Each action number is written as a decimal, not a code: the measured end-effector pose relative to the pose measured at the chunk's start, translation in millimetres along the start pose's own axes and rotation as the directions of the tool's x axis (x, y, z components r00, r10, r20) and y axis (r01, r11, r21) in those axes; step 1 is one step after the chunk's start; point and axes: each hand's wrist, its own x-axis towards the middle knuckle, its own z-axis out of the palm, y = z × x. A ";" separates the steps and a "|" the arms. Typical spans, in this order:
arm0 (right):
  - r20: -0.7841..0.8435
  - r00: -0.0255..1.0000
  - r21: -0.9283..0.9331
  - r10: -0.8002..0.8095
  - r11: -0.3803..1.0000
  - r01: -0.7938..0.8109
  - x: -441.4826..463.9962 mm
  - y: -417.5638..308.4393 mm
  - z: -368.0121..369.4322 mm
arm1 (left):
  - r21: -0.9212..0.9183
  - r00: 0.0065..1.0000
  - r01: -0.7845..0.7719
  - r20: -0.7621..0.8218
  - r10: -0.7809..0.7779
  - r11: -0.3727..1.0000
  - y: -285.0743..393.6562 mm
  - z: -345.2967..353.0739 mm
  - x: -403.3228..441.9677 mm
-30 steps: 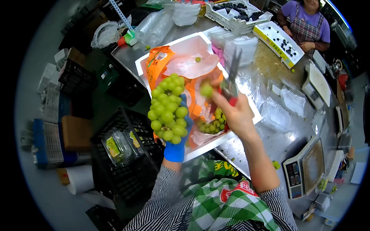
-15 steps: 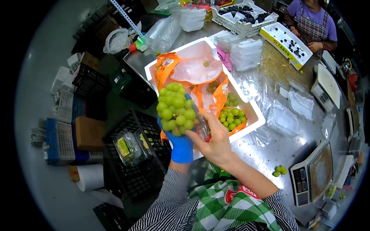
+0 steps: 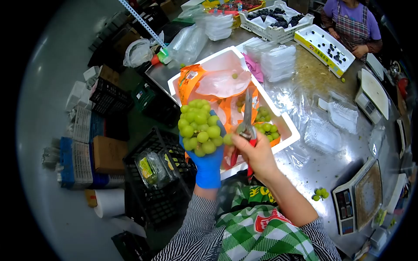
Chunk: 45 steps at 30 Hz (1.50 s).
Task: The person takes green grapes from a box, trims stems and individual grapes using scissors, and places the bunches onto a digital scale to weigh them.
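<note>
My left hand [image 3: 207, 167], in a blue glove, holds up a bunch of green grapes [image 3: 199, 126] from beneath. In my bare right hand [image 3: 260, 156] is a pair of red-handled pruning shears [image 3: 247, 115], blades pointing away from me. A single green grape [image 3: 228, 139] sits at my right thumb and fingertips, just right of the bunch. Below both hands stands a white foam box [image 3: 285, 135] with orange bags [image 3: 190, 81] inside. More green grapes [image 3: 267, 128] lie in its right part, partly covered by the bags.
Scales [image 3: 368, 182] stand on the metal table at right, near a few loose grapes [image 3: 321, 194]. Clear plastic trays [image 3: 324, 132] lie beyond. A black crate [image 3: 150, 204] with packed punnets is at lower left. Across the table, a person [image 3: 352, 26] stands by a box of dark fruit [image 3: 324, 50].
My right hand has drawn back to the right from the bunch, and the shears and a single grape now show in it. The left hand still holds the bunch.
</note>
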 end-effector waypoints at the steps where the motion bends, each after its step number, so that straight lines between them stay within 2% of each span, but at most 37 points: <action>1: -0.008 0.999 -0.114 -0.036 0.993 0.035 5.3 -14.6 -0.8 | -0.136 0.997 0.081 0.011 -0.080 0.987 3.2 -2.4 -0.3; 2: -0.035 0.992 -0.283 -0.120 0.953 0.105 19.5 -23.4 -6.3 | -0.268 0.987 0.160 0.022 -0.160 0.950 6.3 -4.7 -0.3; 4: -0.072 0.932 -0.540 -0.355 0.799 0.263 40.6 -31.5 -16.9 | -0.639 0.927 0.301 0.022 -0.374 0.708 12.0 -6.5 -0.6; 6: -0.054 0.777 -0.716 -0.628 0.566 0.408 57.2 -27.7 -24.6 | -0.730 0.905 0.374 0.152 -0.397 0.573 16.3 -0.1 2.1; 7: 0.014 0.773 -0.765 -0.634 0.491 0.416 50.0 -32.6 -20.8 | -0.761 0.888 0.413 0.216 -0.406 0.500 18.4 2.8 3.3; 8: 0.083 0.773 -0.808 -0.628 0.411 0.421 32.6 -39.0 -14.7 | -0.722 0.898 0.369 0.114 -0.425 0.585 19.7 0.8 2.7; 10: 0.252 0.769 -0.835 -0.588 0.268 0.480 8.0 -28.0 -18.8 | -0.717 0.893 0.339 0.041 -0.449 0.609 22.4 0.0 -0.3; 13: 0.402 0.757 -0.832 -0.515 0.140 0.537 -17.2 -16.1 -26.9 | -0.685 0.901 0.313 -0.005 -0.434 0.658 24.1 -1.3 -0.3; 19: 0.451 0.776 -0.846 -0.440 0.065 0.529 -27.7 -18.2 -36.0 | -0.608 0.926 0.308 0.015 -0.377 0.731 22.5 12.4 -1.5; 25: 0.418 0.823 -0.882 -0.384 0.044 0.469 -33.0 -26.1 -36.2 | -0.653 0.931 0.337 0.122 -0.344 0.678 14.2 -1.9 -4.6; 28: 0.409 0.828 -0.901 -0.383 -0.027 0.432 -37.0 -33.0 -35.8 | -0.649 0.930 0.338 0.118 -0.348 0.682 15.4 6.2 -7.7; 37: 0.497 0.768 -0.867 -0.403 -0.248 0.432 -37.4 -44.5 -29.8 | -0.500 0.964 0.267 0.144 -0.225 0.824 20.2 21.7 -12.8; 45: 0.555 0.738 -0.827 -0.385 -0.351 0.439 -32.3 -47.3 -28.1 | -0.546 0.953 0.302 0.153 -0.261 0.781 23.4 24.6 -16.6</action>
